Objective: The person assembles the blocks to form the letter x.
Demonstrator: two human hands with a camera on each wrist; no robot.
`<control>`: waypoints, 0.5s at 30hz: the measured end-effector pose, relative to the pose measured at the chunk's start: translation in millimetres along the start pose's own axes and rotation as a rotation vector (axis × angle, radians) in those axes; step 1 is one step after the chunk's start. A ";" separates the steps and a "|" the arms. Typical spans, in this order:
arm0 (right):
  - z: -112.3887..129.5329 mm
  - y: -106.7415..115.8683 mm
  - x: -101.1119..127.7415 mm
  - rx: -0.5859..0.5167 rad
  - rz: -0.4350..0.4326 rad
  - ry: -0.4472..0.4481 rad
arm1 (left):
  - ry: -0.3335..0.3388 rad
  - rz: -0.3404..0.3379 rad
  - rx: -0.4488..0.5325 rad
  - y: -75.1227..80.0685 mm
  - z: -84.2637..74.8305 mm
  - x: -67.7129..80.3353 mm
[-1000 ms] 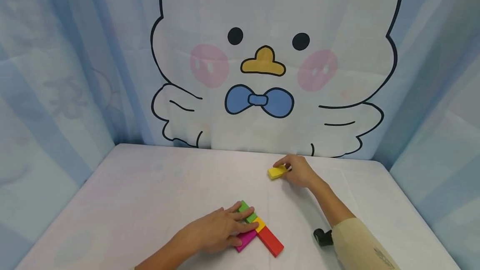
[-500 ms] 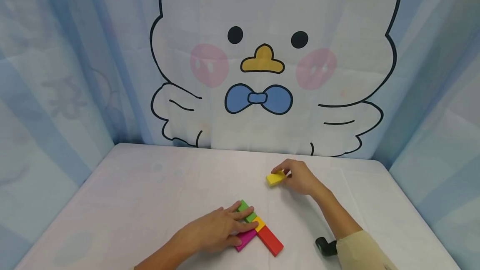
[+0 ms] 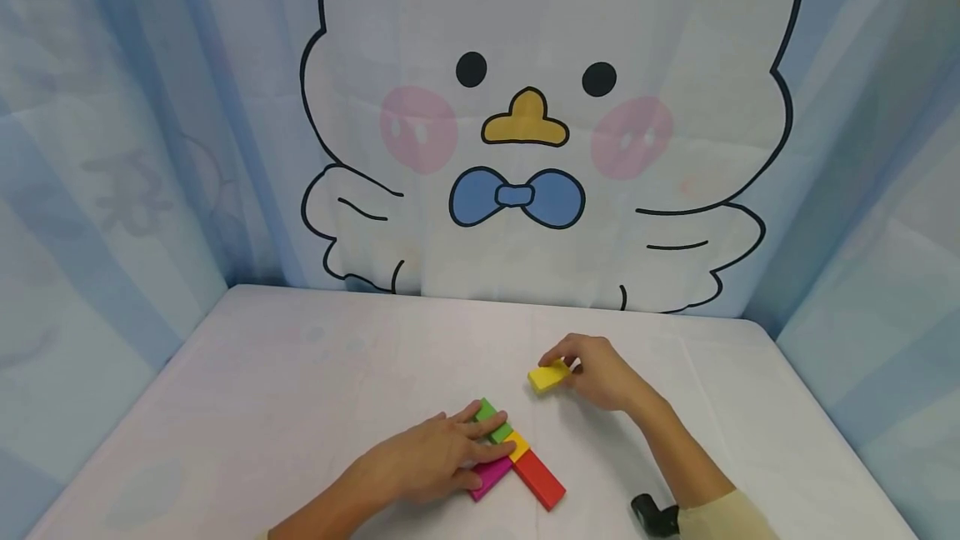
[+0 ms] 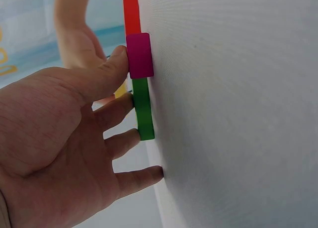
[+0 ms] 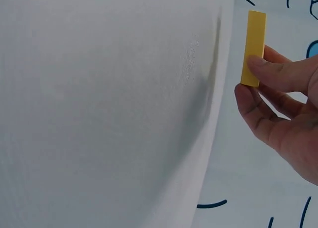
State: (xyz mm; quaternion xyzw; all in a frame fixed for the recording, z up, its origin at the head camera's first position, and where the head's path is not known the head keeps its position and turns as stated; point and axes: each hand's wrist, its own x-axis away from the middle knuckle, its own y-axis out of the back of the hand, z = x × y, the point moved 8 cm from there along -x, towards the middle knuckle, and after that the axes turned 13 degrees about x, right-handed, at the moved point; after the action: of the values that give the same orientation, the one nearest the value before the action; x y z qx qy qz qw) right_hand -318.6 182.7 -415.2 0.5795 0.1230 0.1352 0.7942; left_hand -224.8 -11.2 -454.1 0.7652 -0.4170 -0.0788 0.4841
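Flat on the table lie a green block (image 3: pixel 500 432), a yellow-orange block (image 3: pixel 518 446) and a red block (image 3: pixel 540 480) in one slanting row. A magenta block (image 3: pixel 491 477) branches off at the yellow-orange one. My left hand (image 3: pixel 427 458) rests over them with spread fingers; in the left wrist view the thumb touches the magenta block (image 4: pixel 140 55) and fingertips touch the green block (image 4: pixel 143 109). Beyond the row, my right hand (image 3: pixel 603 375) pinches a yellow block (image 3: pixel 548 377) between thumb and fingers. The right wrist view shows that block (image 5: pixel 255 41) held above the table surface.
A black curved object (image 3: pixel 654 515) lies by the right sleeve (image 3: pixel 727 517). The white-covered table (image 3: pixel 300 382) ends at a curtain (image 3: pixel 525 265) printed with a cartoon bird, and pale blue curtains stand on both sides.
My right hand has come nearer with the yellow block, from close to the table's back edge toward the row of blocks. The left hand stays in place on the blocks.
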 end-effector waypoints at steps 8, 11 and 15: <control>14.7 -3.2 12.6 0.005 0.046 0.064 | -0.003 -0.017 0.002 0.5 0.1 1.0; 20.4 -5.4 16.5 -0.004 0.069 0.087 | -0.004 -0.021 0.002 0.2 0.3 1.0; 25.8 -9.4 20.7 -0.014 0.090 0.102 | -0.003 -0.022 0.004 -0.9 0.7 0.5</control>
State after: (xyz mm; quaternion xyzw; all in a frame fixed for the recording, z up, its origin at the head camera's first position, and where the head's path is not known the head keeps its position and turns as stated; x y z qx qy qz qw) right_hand -289.6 164.5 -417.3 0.5711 0.1363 0.2011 0.7841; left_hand -224.3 -11.8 -455.1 0.7706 -0.4094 -0.0843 0.4812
